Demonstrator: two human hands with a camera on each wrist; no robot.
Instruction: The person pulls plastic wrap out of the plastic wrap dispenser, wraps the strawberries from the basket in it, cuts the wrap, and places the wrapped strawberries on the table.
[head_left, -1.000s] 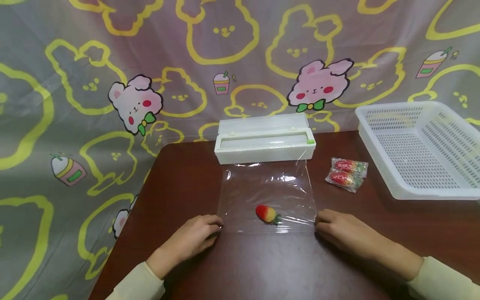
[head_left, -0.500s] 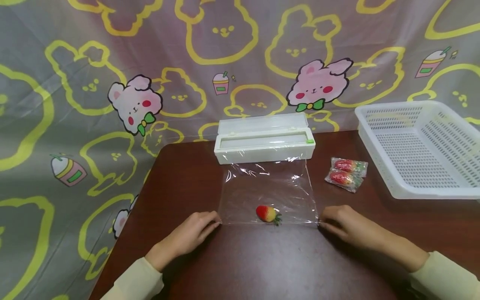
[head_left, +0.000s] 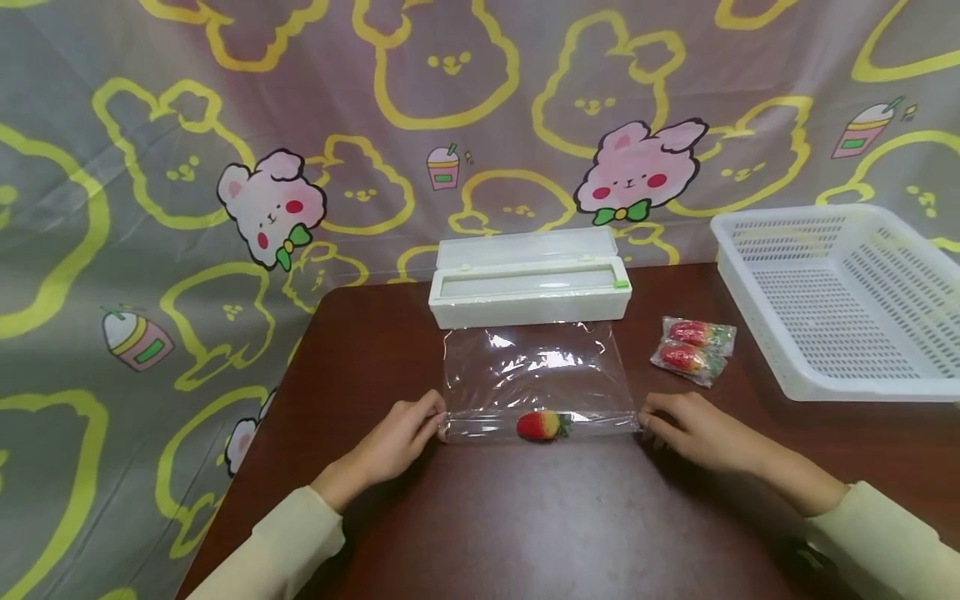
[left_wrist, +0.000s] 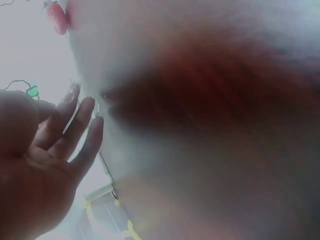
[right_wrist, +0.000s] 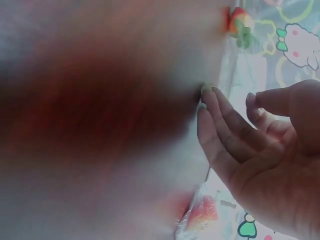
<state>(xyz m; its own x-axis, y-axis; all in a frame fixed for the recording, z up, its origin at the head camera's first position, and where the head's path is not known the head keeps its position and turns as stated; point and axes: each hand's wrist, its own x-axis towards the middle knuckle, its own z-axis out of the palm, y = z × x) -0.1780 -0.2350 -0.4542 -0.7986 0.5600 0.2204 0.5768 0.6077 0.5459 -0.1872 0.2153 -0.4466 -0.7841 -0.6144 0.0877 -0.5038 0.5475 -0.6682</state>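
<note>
A clear sheet of cling film point(head_left: 536, 367) lies on the brown table point(head_left: 525, 533), still joined to the white dispenser box point(head_left: 528, 287). A red and yellow strawberry point(head_left: 542, 425) sits at the sheet's near edge, and that edge is folded up over it. My left hand point(head_left: 435, 421) pinches the fold's left end and my right hand point(head_left: 647, 421) pinches its right end. The left wrist view shows my left hand point(left_wrist: 75, 120) with the strawberry point(left_wrist: 56, 17) beyond it. In the right wrist view my right hand point(right_wrist: 215, 100) is near the strawberry point(right_wrist: 239, 20).
Two film-wrapped strawberries point(head_left: 693, 346) lie right of the sheet, one also showing as a wrapped strawberry point(right_wrist: 202, 212) in the right wrist view. A white perforated basket point(head_left: 840, 300) stands at the far right. A cartoon-print cloth point(head_left: 225, 167) hangs behind and left of the table.
Both hands have lifted the film's near edge and carried it away from me, folding it over the strawberry. The strawberry has rolled slightly and the flat sheet is shorter.
</note>
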